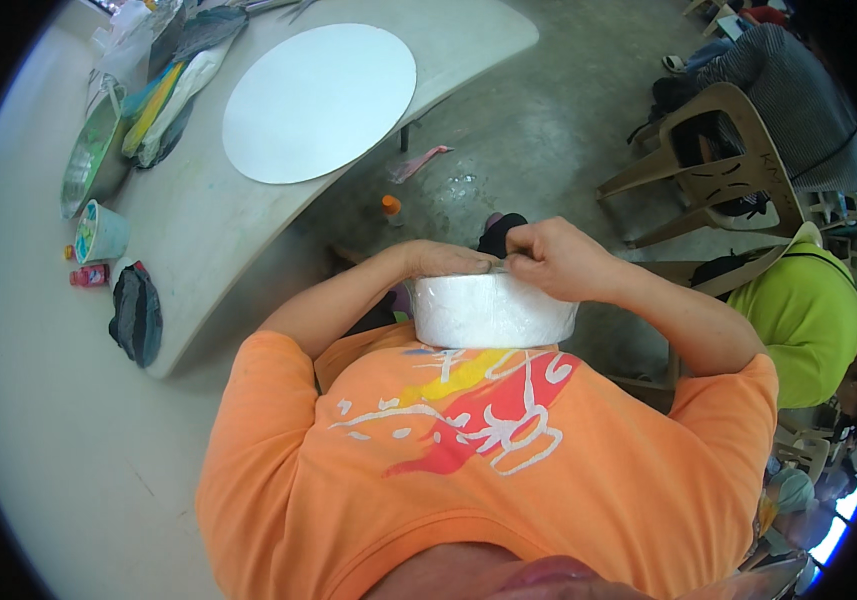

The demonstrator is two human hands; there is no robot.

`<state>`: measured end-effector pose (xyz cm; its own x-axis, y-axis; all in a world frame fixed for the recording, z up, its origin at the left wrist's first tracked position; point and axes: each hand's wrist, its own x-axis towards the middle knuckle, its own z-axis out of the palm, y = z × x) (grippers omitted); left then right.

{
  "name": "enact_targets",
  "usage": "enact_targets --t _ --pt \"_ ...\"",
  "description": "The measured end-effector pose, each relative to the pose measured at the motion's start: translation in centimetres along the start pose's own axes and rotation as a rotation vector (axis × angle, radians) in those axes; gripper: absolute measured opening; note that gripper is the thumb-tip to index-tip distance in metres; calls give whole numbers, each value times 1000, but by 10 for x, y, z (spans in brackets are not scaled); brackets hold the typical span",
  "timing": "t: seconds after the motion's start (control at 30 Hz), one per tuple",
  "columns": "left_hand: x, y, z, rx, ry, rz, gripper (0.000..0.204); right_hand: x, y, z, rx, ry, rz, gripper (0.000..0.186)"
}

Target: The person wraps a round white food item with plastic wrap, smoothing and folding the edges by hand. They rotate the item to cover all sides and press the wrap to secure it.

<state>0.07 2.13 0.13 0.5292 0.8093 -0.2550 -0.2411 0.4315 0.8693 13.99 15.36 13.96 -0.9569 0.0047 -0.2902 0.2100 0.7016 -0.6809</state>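
A thick white foam-like cylinder [493,312], with a glossy, wrinkled skin of clear plastic wrap on its side, is upright close against my orange shirt. My left hand [445,258] lies across its far top edge, holding it, with the fingers pointing right. Beside those fingertips, my right hand [553,255] is closed in a pinch at the rim, seemingly on the plastic wrap. The pinched part itself is hidden by the fingers. Most of the cylinder's top is also out of sight behind its near side and my hands.
On the pale table [248,215] at the left lie a white round board [320,104], plastic bags [163,110], a tub [103,232] and a dark cloth [135,315]. An orange-capped bottle [391,205] stands on the floor. People sit on plastic chairs [718,165] at the right.
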Motion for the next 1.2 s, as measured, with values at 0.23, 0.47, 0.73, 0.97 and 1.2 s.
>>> enact_targets --t 0.23,0.47,0.73,0.97,1.2 --pt "-4 17 10 -86 85 -119 81 -1 29 2 354 -26 -94 33" --pt "-2 24 8 -20 93 -114 68 -3 -4 -1 -189 12 56 29" --pt "-3 7 -1 -210 171 -151 80 -10 -11 8 114 140 -5 19" --pt "5 -25 -16 -178 119 -63 91 9 26 16 9 214 43 21" --pt "1 -25 -55 -87 -50 -137 82 34 41 24 160 -33 49 23"
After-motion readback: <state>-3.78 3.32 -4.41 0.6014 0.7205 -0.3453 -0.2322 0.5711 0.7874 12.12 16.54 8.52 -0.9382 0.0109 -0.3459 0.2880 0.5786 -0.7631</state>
